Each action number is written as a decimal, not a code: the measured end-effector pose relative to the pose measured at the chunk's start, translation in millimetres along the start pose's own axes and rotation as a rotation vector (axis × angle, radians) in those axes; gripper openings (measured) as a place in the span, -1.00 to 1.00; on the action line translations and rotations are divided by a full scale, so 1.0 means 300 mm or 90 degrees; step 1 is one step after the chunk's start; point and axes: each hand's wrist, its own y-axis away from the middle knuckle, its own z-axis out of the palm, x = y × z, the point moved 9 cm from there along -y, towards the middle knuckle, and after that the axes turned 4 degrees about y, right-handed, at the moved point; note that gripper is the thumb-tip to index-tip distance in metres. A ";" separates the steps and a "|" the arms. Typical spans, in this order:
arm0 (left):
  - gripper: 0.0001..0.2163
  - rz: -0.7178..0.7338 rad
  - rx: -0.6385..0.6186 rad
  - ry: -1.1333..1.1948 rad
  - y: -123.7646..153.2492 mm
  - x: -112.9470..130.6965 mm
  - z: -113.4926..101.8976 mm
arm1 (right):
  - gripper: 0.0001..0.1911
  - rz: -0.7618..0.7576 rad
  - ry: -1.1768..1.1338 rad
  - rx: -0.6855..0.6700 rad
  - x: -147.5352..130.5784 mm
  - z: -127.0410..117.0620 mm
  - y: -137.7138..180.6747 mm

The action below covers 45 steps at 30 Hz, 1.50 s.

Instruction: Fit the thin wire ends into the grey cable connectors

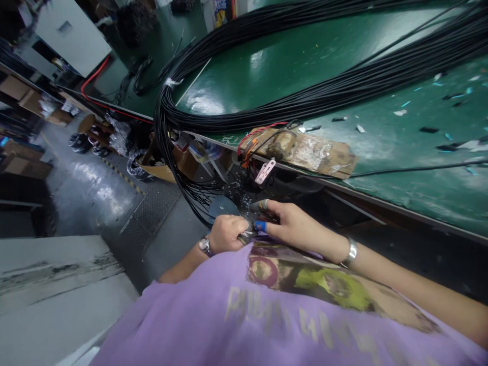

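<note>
Both hands meet low at the near edge of the green table (343, 76): left hand (225, 233) clenched and right hand (290, 223) pinching the hanging ends of the black cable bundle (179, 168), which looks limp, slick and heavy, best gripped near those ends.

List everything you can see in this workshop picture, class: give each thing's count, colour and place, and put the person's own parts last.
cable bundle: one thick bundle, black, across the table and looping down off its end
table: one, green, upper right
cardboard piece: one, brown, at the table's edge
red wires: a few, by the cardboard
floor: grey, left
boxes: several, brown, far left
shirt: one, purple, bottom
left hand: closed, wristwatch on the wrist, at the hanging cable ends
right hand: bracelet on the wrist, taped fingers beside the left hand
</note>
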 end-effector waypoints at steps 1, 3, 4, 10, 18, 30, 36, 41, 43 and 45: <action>-0.75 -0.001 0.000 0.004 0.000 -0.001 0.000 | -0.82 -0.003 -0.020 -0.001 0.005 0.001 -0.003; -0.75 -0.008 -0.004 0.009 0.003 -0.004 0.002 | -0.80 -0.006 -0.053 -0.014 0.018 0.009 -0.009; -0.75 -0.010 -0.006 0.010 0.004 -0.006 0.004 | -0.79 -0.004 -0.062 -0.021 0.025 0.014 -0.012; -0.73 -0.025 -0.009 0.025 0.009 -0.014 0.010 | -0.81 0.012 -0.034 -0.034 0.036 0.027 -0.014; -0.63 -0.383 0.003 0.392 0.060 -0.166 0.061 | -0.83 0.009 -0.209 0.066 0.055 -0.004 -0.026; -0.51 -0.574 0.083 0.802 0.136 -0.226 0.147 | -0.72 -0.200 -0.071 -0.017 -0.061 0.009 -0.017; -0.52 -0.602 -0.003 0.808 0.127 -0.198 0.153 | -0.78 -0.280 0.005 -0.016 -0.092 0.018 -0.001; -0.53 -0.633 -0.222 0.769 0.111 -0.167 0.172 | -0.88 -0.225 -0.075 -0.133 -0.072 0.059 0.000; -0.55 -0.630 -0.226 0.722 0.095 -0.175 0.160 | -0.84 -0.162 -0.149 -0.182 -0.048 0.075 -0.008; -0.58 -0.597 -0.179 0.655 0.064 -0.183 0.131 | -0.82 -0.089 -0.189 -0.216 -0.019 0.089 -0.017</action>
